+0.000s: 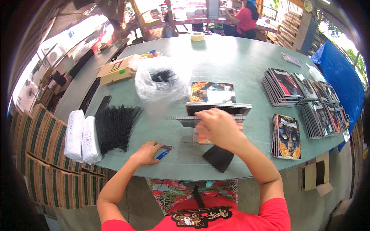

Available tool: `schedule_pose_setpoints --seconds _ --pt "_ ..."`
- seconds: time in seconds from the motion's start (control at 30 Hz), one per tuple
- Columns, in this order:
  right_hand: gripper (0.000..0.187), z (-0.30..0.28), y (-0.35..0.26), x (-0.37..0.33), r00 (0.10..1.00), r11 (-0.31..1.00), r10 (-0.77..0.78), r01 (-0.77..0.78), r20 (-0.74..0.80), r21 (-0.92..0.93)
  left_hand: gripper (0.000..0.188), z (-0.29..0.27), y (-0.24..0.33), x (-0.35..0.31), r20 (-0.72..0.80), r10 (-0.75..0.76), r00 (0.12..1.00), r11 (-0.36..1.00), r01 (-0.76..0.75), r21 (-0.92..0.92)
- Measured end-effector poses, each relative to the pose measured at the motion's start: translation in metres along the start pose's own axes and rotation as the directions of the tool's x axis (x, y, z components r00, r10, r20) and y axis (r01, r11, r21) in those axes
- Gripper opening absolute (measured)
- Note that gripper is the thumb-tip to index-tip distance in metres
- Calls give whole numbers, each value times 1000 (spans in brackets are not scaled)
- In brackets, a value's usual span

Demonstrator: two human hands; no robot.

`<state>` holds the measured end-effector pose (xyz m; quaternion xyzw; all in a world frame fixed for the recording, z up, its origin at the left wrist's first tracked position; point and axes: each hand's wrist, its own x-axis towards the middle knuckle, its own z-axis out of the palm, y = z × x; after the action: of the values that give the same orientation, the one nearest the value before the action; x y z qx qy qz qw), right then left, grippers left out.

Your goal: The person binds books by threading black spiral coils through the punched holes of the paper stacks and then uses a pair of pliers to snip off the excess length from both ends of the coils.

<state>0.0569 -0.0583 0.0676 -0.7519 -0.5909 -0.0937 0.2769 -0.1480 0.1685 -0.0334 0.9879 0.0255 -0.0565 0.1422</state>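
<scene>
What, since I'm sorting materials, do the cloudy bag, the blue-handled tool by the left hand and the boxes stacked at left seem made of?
Bag: probably thin plastic film, being translucent, crinkled and glossy. Blue-handled tool: handles perhaps plastic or rubber, smooth and evenly coloured; its head is too small to judge. Boxes: likely cardboard, matte brown with flat panels.

Arrayed across the worktop (181, 165): at left, wrapped packages (74, 134) beside binding coils (118, 129); near centre, a plastic bag (143, 85) behind pliers (163, 155); at right, stacked notebooks (314, 111); at the far edge, a tape roll (197, 36).
</scene>
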Motion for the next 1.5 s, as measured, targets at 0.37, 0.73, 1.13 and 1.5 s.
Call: schedule_pose_setpoints --seconds 0.37,0.73,1.13,1.5 --pt "32 35 3 69 970 904 149 -212 192 372 34 -62 78 53 -13 -350 937 542 191 -818" --pt "34 40 6 64 988 965 39 -76 148 251 30 -82 65 65 -46 -375 926 764 280 -581" --pt "33 38 4 69 984 958 45 -92 175 272 32 -96 63 65 68 -369 927 705 327 -629" --pt "17 41 6 63 987 979 152 -158 54 130 29 -89 59 68 1 -339 941 810 292 -509"
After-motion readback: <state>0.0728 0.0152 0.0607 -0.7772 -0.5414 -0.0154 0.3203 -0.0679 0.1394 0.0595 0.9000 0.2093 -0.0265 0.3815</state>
